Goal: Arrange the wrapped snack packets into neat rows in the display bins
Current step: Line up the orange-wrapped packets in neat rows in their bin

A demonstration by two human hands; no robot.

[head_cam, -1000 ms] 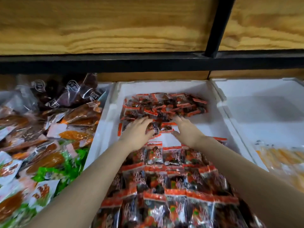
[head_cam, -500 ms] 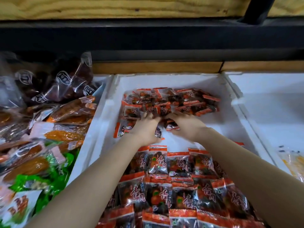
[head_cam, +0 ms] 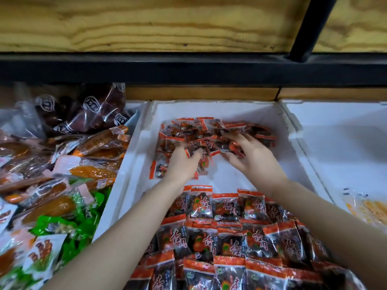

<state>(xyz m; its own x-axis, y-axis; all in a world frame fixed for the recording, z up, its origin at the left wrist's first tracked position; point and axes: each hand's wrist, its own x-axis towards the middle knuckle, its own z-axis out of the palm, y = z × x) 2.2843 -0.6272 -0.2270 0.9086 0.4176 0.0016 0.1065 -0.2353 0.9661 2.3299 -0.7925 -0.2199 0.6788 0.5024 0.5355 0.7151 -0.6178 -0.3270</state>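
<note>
White foam bin [head_cam: 130, 170]: rowed packets [head_cam: 226, 237] fill its near half, overlapping. Loose packets [head_cam: 209, 130] lie heaped at its far end. Left hand [head_cam: 182, 163] and right hand [head_cam: 252, 162], fingers curled, each clutch packets from that heap.

Shop: display bins [head_cam: 144, 143] heaped with snack packets [head_cam: 226, 208].

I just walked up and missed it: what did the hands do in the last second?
Both hands pushed farther into the bin: the left hand and right hand, earlier flat on the loose packets, now curl their fingers round some, gathering them. The neat rows in front stayed as they were.
</note>
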